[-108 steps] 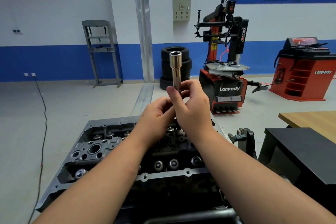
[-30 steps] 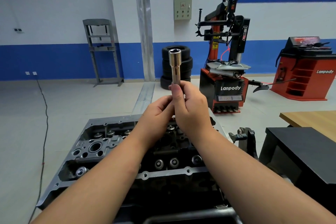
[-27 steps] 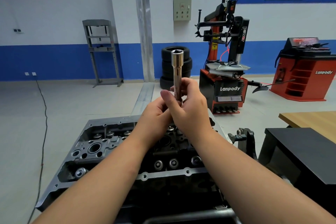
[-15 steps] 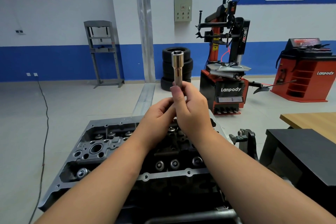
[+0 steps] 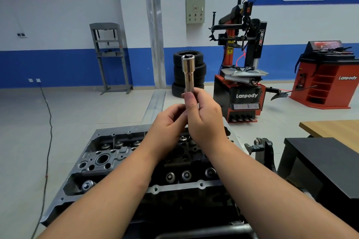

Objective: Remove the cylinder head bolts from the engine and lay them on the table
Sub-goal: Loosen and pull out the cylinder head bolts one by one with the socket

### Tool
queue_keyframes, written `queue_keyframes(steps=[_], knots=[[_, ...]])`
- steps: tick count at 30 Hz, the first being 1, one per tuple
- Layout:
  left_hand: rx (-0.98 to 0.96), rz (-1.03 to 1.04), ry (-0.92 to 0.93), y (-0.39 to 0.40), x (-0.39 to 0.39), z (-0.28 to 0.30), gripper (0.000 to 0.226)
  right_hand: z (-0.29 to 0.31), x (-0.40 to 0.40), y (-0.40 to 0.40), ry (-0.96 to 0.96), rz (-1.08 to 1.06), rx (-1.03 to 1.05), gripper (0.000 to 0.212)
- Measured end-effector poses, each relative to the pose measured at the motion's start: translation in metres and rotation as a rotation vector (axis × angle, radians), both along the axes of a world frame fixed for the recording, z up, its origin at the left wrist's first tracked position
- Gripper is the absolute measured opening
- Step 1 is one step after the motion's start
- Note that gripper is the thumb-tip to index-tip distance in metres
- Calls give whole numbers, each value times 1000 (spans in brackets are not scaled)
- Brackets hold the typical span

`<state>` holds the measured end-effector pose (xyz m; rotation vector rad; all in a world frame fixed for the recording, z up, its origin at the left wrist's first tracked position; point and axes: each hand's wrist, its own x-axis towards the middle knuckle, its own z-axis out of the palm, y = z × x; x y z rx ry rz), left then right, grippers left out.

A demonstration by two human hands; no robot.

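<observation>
A dark grey cylinder head (image 5: 108, 159) lies open below me on its stand, with valve springs and bolt holes showing. Above it I hold a long chrome deep socket (image 5: 188, 72) upright, its open end up. My right hand (image 5: 206, 118) is closed around the socket's lower part. My left hand (image 5: 169, 124) pinches at its bottom end, which the fingers hide. No loose bolts are visible.
A black bench (image 5: 326, 163) and a wooden table (image 5: 334, 130) stand at the right. A clamp on the engine stand (image 5: 260, 147) sticks up between them and the head. A tyre changer (image 5: 242, 75), stacked tyres (image 5: 189, 64) and a cable on the floor (image 5: 47, 132) lie beyond.
The socket has bobbed slightly up and down between my fingers; both hands stay together above the cylinder head in nearly the same place.
</observation>
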<state>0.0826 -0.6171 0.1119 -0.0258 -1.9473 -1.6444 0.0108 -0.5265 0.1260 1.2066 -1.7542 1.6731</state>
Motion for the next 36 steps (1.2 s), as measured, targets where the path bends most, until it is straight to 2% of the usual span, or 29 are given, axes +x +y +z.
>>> queue_keyframes(steps=[3, 6, 7, 10, 12, 15, 18, 20, 26, 30, 36], knots=[[-27, 39, 13, -1, -1, 1, 16, 0, 2, 1, 3, -1, -11, 27], [15, 26, 7, -2, -2, 0, 7, 0, -1, 1, 12, -40, -44, 16], [24, 16, 11, -1, -2, 0, 11, 1, -2, 1, 8, -37, -38, 16], [36, -39, -9, 2, -1, 1, 23, -1, -3, -1, -12, -22, 16, 32], [14, -43, -20, 3, 0, 1, 25, -1, -2, -1, -11, -9, 12, 31], [-35, 3, -12, 1, 0, 2, 20, -1, -1, -1, -1, 20, 2, 18], [-47, 29, 3, 1, 0, 2, 12, -1, 0, 1, -12, -7, -8, 25], [-21, 36, 1, 0, -1, 0, 9, 0, -2, 1, 13, -38, -38, 20], [24, -46, -8, 1, -1, 0, 27, -1, -3, -1, 34, -65, 31, 33], [-36, 4, -5, -1, -1, 0, 16, -1, -1, 1, 13, -27, 9, 21], [25, 25, 8, -2, -2, -1, 14, 0, -2, 1, 63, -95, -57, 21]])
